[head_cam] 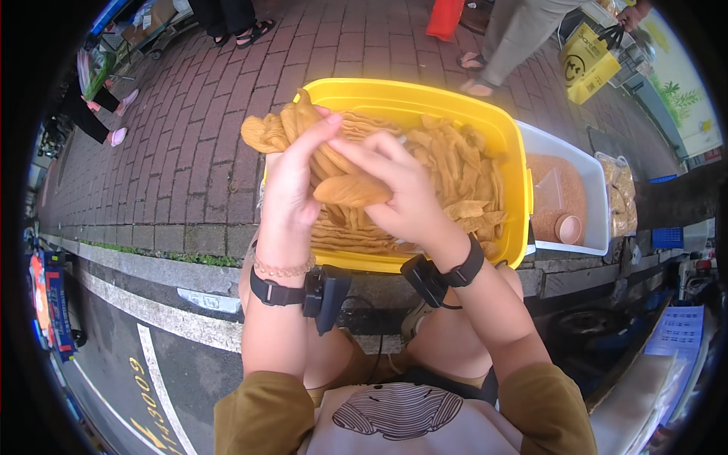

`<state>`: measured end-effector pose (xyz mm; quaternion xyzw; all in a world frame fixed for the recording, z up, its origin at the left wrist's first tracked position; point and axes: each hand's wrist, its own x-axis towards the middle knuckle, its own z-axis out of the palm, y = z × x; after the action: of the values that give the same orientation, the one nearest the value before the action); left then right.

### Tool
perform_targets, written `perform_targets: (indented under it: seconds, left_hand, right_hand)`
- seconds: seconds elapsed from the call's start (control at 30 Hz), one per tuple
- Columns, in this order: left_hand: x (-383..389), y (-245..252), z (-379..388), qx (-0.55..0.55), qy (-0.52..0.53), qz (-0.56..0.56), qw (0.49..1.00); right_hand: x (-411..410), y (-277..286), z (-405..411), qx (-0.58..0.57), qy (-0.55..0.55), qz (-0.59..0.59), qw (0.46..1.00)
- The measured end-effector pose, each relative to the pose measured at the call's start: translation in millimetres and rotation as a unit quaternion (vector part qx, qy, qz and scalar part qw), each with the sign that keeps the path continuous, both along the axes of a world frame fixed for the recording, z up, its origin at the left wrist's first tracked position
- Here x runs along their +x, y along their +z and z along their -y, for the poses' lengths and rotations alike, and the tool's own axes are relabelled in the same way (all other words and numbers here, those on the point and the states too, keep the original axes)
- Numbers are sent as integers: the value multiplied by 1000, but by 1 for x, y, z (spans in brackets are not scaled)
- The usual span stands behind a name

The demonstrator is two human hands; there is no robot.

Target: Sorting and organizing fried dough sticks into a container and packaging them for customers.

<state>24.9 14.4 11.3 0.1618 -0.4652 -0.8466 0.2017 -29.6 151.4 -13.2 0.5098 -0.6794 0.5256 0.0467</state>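
My left hand (293, 182) is wrapped around a bundle of tan, wrinkled strips (273, 131) that look like a dried foodstuff. One strip end (350, 190) curls across the bundle between both hands. My right hand (404, 193) grips the bundle's near right part with thumb and fingers. Its index finger reaches up to my left thumb. Both hands are above a yellow plastic tub (520, 170). Inside, more of the same strips (455, 153) lie in rows and loose heaps, partly hidden by my hands.
Right of the tub stands a white bin (597, 199) of orange-pink grains (543, 193), with a pink cup (567, 229) and a clear plastic piece. Clear bags (621, 193) sit beyond it. Passers-by stand or walk on brick paving (170, 142); one carries a yellow bag (588, 62).
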Motion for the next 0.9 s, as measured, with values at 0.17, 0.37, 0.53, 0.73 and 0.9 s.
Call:
perform_targets:
  seconds: [0.17,0.37,0.53,0.73,0.9]
  left_hand:
    - [-3,-1,6,56,18,-36,998]
    - [-3,-6,13,89,7,-53,995]
    - [-4,-2,6,64,61,-60,994]
    - [-12,-11,-22,-25,30,-83,996]
    - [-18,-19,-34,-1,11,-93,996]
  right_hand:
    - [12,5,5,47,16,18,999]
    - [8,-4,6,-31,111,335,935]
    - [-9,11,-4,-79,74,434,895]
    - [-10,5,-1,-123,7,291,949]
    - [-15,-3,5,-179,-96,308,929]
